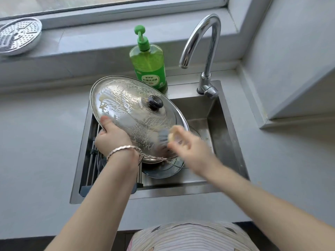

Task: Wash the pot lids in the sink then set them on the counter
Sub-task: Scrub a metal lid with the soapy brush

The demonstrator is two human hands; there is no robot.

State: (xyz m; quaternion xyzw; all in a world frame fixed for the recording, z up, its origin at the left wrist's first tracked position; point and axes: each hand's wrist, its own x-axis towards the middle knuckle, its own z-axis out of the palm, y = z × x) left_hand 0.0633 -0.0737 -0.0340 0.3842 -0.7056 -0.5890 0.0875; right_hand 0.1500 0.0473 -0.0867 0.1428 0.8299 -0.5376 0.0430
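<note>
The left hand (pixel 110 134) clamps the near-left rim of the big steel lid (pixel 126 105), thumb on top and fingers underneath. It holds the lid tilted above the sink (pixel 226 124), probably so that suds drain into the basin and the domed top faces the scrubbing hand. The right hand (pixel 184 144) is motion-blurred and seems to pinch a grey and yellow sponge (pixel 165 136) against the lid's lower right edge; the blur hides the exact finger positions. The lid is streaked with foam around its dark knob (pixel 155 103), so washing looks well along, with the rinse yet to come. Under it in the basin lies at least one glass lid (pixel 163 172), beside a rack (pixel 92 151) on the left. Behind stand a green soap bottle (pixel 150 67) and a faucet (pixel 203 42), which shows no water running. The grey counter (pixel 36 142) surrounds the sink, and a perforated steamer plate (pixel 18 37) rests on the window ledge (pixel 90 33).
</note>
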